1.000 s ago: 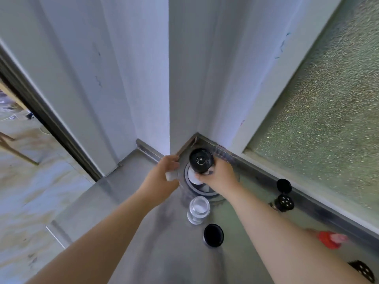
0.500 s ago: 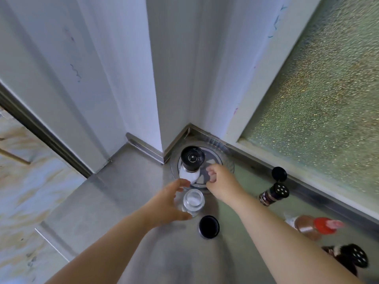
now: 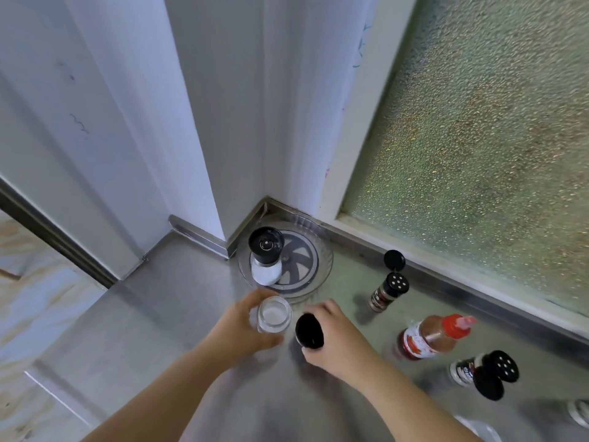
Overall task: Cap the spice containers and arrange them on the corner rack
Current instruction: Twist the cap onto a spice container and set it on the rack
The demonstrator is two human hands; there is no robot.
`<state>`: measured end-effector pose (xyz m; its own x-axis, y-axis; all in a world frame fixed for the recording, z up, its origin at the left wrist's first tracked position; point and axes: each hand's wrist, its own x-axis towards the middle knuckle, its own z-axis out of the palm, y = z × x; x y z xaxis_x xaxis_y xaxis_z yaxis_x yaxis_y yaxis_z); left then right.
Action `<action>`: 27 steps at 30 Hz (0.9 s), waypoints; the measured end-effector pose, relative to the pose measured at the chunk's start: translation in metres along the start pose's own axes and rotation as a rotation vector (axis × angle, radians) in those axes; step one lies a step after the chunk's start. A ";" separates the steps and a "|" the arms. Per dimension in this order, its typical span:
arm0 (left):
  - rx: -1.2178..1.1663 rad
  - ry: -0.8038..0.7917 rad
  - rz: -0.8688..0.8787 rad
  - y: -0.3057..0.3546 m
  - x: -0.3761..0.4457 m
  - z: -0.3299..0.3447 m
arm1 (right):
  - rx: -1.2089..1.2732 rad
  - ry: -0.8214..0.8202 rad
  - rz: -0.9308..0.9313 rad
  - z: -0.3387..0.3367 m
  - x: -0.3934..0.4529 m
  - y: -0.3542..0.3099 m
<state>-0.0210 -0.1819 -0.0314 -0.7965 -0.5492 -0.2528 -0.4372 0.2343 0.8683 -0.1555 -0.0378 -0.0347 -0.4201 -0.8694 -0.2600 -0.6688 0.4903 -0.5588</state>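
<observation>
A round clear rack (image 3: 323, 260) sits in the wall corner, and a black-topped grinder (image 3: 266, 255) with white contents stands upright on it. Just in front of the rack my left hand (image 3: 237, 330) grips an uncapped glass jar (image 3: 274, 317) of white powder. My right hand (image 3: 334, 342) holds its black cap (image 3: 308, 330) tilted right beside the jar's mouth. To the right stand a small spice shaker (image 3: 387, 291) with its flip lid open, a red-capped bottle (image 3: 433, 336) and another open black shaker (image 3: 484, 373).
The steel counter (image 3: 153, 314) runs along a frosted window (image 3: 478, 138) on the right and white wall panels behind. Its front edge drops off at lower left. A further container (image 3: 580, 411) shows at the right edge.
My right hand left the rack and picked up the black cap from the counter. My left hand closed fully around the glass jar. The grinder stays on the rack.
</observation>
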 end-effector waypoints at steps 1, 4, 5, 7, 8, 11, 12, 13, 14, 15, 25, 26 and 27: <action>-0.007 0.000 0.022 0.009 -0.005 0.001 | 0.033 0.037 -0.015 -0.017 -0.008 -0.003; -0.014 -0.003 0.129 0.044 -0.020 0.006 | 0.054 0.107 -0.129 -0.076 -0.038 -0.013; -0.022 -0.009 0.165 0.058 -0.024 0.009 | 0.039 0.116 -0.153 -0.095 -0.051 -0.017; -0.054 -0.029 0.232 0.087 -0.032 0.017 | -0.006 0.130 -0.184 -0.130 -0.077 -0.027; -0.069 -0.044 0.260 0.101 -0.037 0.021 | -0.024 0.133 -0.192 -0.144 -0.089 -0.032; -0.088 -0.082 0.345 0.142 -0.052 0.041 | -0.077 0.137 -0.197 -0.183 -0.124 -0.046; -0.097 -0.097 0.367 0.153 -0.057 0.047 | -0.088 0.130 -0.198 -0.194 -0.135 -0.050; -0.112 -0.114 0.379 0.165 -0.062 0.054 | -0.103 0.118 -0.199 -0.205 -0.144 -0.054; -0.131 -0.129 0.388 0.175 -0.067 0.060 | -0.132 0.112 -0.203 -0.214 -0.153 -0.057; -0.149 -0.143 0.393 0.184 -0.071 0.065 | -0.175 0.110 -0.202 -0.223 -0.161 -0.060; -0.328 -0.275 0.405 0.241 -0.108 0.094 | -0.455 0.045 -0.152 -0.282 -0.222 -0.083; -0.342 -0.281 0.412 0.245 -0.110 0.095 | -0.462 0.053 -0.144 -0.285 -0.226 -0.087; -0.352 -0.283 0.422 0.249 -0.112 0.096 | -0.472 0.056 -0.135 -0.287 -0.230 -0.089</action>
<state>-0.0808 0.0155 0.1726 -0.9718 -0.2211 0.0815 0.0653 0.0800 0.9947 -0.1754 0.1356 0.3011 -0.3343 -0.9288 -0.1603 -0.9190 0.3589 -0.1631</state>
